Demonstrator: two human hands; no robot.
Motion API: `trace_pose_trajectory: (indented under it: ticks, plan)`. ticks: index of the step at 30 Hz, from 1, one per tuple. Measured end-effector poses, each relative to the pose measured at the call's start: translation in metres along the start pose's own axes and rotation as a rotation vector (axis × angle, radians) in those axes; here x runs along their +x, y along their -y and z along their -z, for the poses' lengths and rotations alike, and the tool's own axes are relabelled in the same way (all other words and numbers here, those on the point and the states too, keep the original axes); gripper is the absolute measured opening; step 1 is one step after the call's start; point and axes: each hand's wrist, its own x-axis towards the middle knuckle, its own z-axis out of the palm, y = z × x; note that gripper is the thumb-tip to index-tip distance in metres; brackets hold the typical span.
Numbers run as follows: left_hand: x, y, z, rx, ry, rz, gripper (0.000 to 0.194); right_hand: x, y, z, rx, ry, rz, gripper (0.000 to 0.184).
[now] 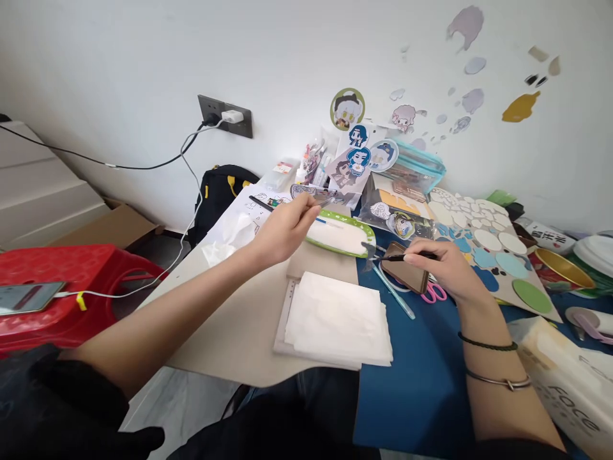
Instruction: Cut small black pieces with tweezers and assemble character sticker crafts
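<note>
My left hand [282,229] is closed in a pinch on a small printed cutout piece [313,191], held up over the table just left of a white tray with a green rim [355,249]. My right hand [445,268] is closed round a thin black pen-like tool [407,257] lying sideways, tip pointing left. It hovers over a brown phone-shaped object [407,275] and pink-handled scissors [435,292]. A stack of white tissue sheets [338,322] lies on a board in front of me, between both arms.
Cartoon stickers and cutouts [357,160] crowd the back of the table below the wall. Cut paper circles [483,243] lie at right, a tissue pack [569,390] at the near right. A red stool [71,281] with a charging phone [26,297] stands left, beside a black bag [220,191].
</note>
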Motion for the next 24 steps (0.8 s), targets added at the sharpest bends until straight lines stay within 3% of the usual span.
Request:
trace_pose_trajectory:
  ticks: [5,9,16,24]
  plan:
    - [-0.024,0.025,-0.01,0.024,-0.095,0.038,0.019,0.001,0.024,0.007,-0.061,0.21,-0.03,0.024]
    - [-0.025,0.034,-0.014,0.091,-0.076,-0.002,0.019,0.012,0.043,0.014,-0.094,0.443,-0.036,0.022]
    - [-0.028,0.036,-0.016,0.146,-0.034,-0.034,0.019,0.039,0.063,-0.007,-0.26,0.724,0.009,0.018]
    - [-0.026,0.033,-0.016,0.208,-0.02,-0.028,0.021,0.058,0.08,-0.019,-0.288,0.911,0.079,0.017]
